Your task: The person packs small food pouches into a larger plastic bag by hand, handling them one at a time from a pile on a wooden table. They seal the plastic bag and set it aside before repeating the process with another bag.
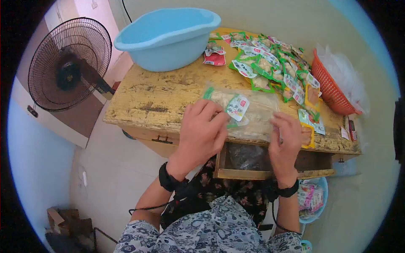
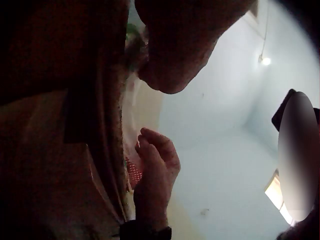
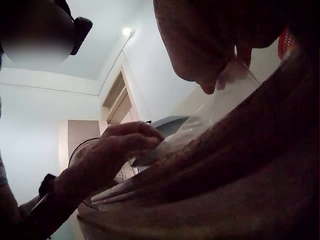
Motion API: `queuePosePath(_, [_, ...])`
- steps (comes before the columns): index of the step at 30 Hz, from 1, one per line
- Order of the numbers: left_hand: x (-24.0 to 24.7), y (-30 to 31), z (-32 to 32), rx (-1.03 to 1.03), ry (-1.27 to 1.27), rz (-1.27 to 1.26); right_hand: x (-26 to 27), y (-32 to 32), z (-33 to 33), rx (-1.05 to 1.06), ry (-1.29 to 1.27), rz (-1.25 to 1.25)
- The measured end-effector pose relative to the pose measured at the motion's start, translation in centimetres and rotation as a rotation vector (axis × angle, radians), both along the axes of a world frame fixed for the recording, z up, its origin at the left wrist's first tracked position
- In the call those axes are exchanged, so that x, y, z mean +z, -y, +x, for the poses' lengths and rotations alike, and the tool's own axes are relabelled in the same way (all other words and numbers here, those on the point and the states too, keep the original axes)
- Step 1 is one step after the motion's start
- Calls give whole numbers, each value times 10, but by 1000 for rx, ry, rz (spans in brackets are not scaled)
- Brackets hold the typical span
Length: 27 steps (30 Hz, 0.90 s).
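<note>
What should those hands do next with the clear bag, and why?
Perhaps the right hand should pull the right edge of the clear bag flat: the hand pinches it there, and the plastic looks wrinkled. The left hand is at the other end.

The head camera looked forward and down from above, taking in the table point(image 1: 147, 90), left hand point(image 1: 200, 128), right hand point(image 1: 285, 137) and fan point(image 1: 68, 76). The left wrist camera faced upward from close beneath the left hand and shared the red basket point(image 1: 331, 90) with the head view. The right wrist camera faced upward at close range, sharing the fan with the head view and the lamp point(image 3: 127, 31) with the left wrist view.
</note>
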State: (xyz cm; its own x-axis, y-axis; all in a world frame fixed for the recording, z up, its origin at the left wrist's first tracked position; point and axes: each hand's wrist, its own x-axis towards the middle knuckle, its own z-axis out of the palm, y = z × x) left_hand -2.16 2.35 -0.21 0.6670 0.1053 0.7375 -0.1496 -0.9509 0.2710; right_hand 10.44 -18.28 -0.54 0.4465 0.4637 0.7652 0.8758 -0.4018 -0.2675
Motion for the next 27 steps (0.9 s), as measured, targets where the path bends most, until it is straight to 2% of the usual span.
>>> queuePosePath(3, [2, -6, 12, -21, -69, 13, -12, -3, -2, 89, -107, -38])
queuePosePath(7, [8, -10, 25, -38, -193, 41, -19, -1, 2, 103, -166, -28])
queuePosePath(10, [9, -16, 33, -19, -250, 170, -16, -1, 0, 97, -142, -52])
queuePosePath(16, [6, -9, 21, 10, -233, 112, -16, 1, 0, 106, -60, -65])
queuePosePath(19, [17, -10, 8, -14, -405, 113, -17, 3, 1, 127, -66, -55])
queuePosePath(25, [6, -25, 9, -222, -285, 40, -18, 5, -1, 112, -102, -60])
queuePosePath(27, [10, -23, 9, -216, -355, 18, -21, 6, 1, 128, -114, -64])
